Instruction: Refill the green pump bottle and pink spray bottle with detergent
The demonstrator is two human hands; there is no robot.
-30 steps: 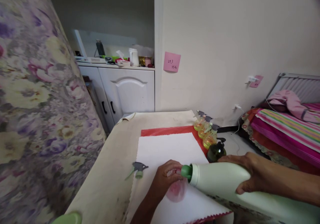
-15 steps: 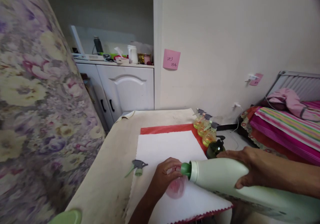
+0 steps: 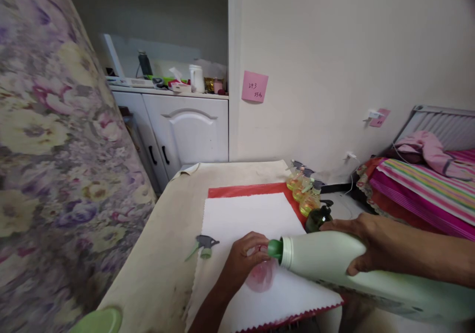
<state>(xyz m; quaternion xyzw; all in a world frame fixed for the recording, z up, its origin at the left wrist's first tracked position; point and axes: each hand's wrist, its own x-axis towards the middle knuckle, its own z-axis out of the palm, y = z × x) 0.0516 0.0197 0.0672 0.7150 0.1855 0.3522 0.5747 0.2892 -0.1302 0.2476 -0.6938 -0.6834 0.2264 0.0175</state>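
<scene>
My left hand is closed round the neck of a small pink see-through spray bottle, whose sprayer head is off. The bottle stands on a white sheet. My right hand grips a large pale green jug, tilted nearly level. Its dark green spout meets the pink bottle's mouth, partly behind my left fingers. Whether liquid is flowing I cannot tell. A grey and green trigger sprayer lies left of my left hand, at the sheet's edge.
Several spray bottles with yellow liquid line the table's far right. A dark green pump bottle stands close to my right hand. At the front left is a light green lid. A floral curtain hangs at left; a bed stands at right.
Both hands, the pink bottle and the jug keep almost the same pose. The whole view has shifted slightly; nothing else has visibly moved.
</scene>
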